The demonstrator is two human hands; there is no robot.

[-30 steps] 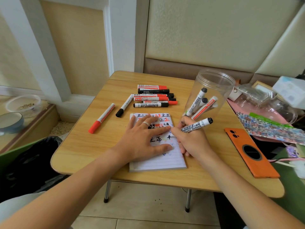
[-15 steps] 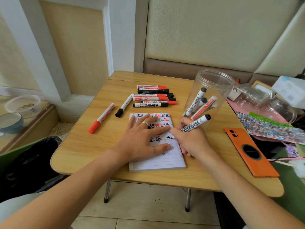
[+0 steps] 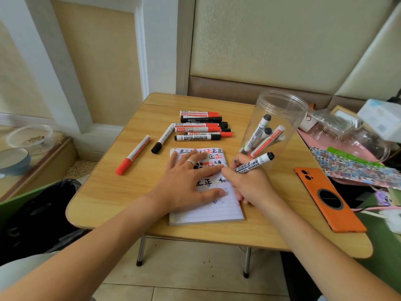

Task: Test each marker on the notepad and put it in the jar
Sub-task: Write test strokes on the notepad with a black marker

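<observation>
A lined notepad with red and black test marks lies on the small wooden table. My left hand presses flat on the pad with spread fingers. My right hand grips a black whiteboard marker, its tip down on the page beside my left index finger. A clear plastic jar stands behind my right hand and holds three markers. Several more markers lie in a pile behind the pad. One black marker and one red marker lie apart to the left.
An orange phone lies face down at the table's right side. Clutter, a patterned sheet and a glass container, crowds the far right. A black bag sits on the floor at left, bowls beyond it.
My right hand has shifted slightly left with the marker, its tail end tilting lower as the tip moves on the page. My left hand stays put.
</observation>
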